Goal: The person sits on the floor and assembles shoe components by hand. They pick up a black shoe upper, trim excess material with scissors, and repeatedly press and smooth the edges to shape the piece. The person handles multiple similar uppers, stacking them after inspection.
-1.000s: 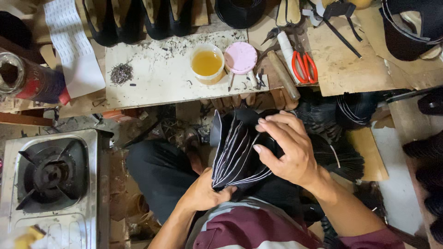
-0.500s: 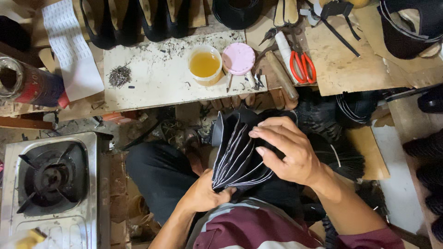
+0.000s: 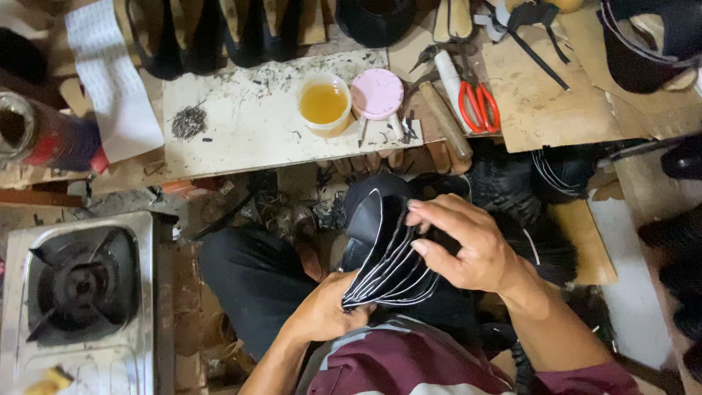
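- The left hand [image 3: 322, 311] has its fingers closed around the lower end of a stack of black cut pieces [image 3: 384, 252] with pale edges, gripping it from below and to the left.
- The right hand [image 3: 468, 245] lies on the stack's right side, fingers [image 3: 428, 212] loosely spread and curved over the fanned edges, thumb hidden behind the pieces; whether it pinches a single piece I cannot tell.
- The stack sits over the person's lap, its long axis running from the left hand's grip up and away toward the bench [image 3: 248, 124]; the fanned edges face the right hand, which is nearer to them.
- Beyond the stack, on the bench: a cup of yellow liquid [image 3: 324, 104], a pink lid [image 3: 377, 93] just beside it, and red-handled scissors [image 3: 479, 106] further right.
- Far left of the stack stands a gas stove [image 3: 80, 289].
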`<state>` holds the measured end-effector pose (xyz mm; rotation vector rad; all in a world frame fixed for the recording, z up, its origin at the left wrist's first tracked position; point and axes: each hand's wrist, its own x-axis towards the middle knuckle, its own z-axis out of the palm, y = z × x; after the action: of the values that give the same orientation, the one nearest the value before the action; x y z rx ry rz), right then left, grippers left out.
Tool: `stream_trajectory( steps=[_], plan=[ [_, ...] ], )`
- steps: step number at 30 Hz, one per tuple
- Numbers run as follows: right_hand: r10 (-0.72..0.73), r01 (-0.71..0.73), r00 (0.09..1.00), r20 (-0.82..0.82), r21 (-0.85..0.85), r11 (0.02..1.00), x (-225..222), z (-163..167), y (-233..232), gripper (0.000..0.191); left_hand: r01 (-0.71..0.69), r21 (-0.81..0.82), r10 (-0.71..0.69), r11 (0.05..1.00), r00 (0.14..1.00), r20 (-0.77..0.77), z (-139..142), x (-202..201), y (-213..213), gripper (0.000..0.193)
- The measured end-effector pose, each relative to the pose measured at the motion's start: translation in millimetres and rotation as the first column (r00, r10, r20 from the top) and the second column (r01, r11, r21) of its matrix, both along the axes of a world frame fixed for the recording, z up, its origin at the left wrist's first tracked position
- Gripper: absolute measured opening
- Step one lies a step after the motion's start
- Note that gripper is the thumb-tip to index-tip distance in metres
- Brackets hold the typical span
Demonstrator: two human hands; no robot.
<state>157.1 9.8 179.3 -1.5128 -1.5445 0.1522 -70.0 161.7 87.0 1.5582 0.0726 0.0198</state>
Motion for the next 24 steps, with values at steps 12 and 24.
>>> stream_trajectory(
  steps=[12,24],
  plan=[
    [0.067,-0.068,0.977,0.205,-0.003,0.998,-96,-66,-59,0.065,-0.743,-0.619,0.696,0.254,0.585,-0.417,-36,-54,12,0.068],
    [0.079,-0.081,0.987,0.141,0.007,0.997,-116,-103,-66,0.07,-0.301,-0.922,0.354,0.245,0.913,-0.205,-87,-102,3,0.071]
  ],
)
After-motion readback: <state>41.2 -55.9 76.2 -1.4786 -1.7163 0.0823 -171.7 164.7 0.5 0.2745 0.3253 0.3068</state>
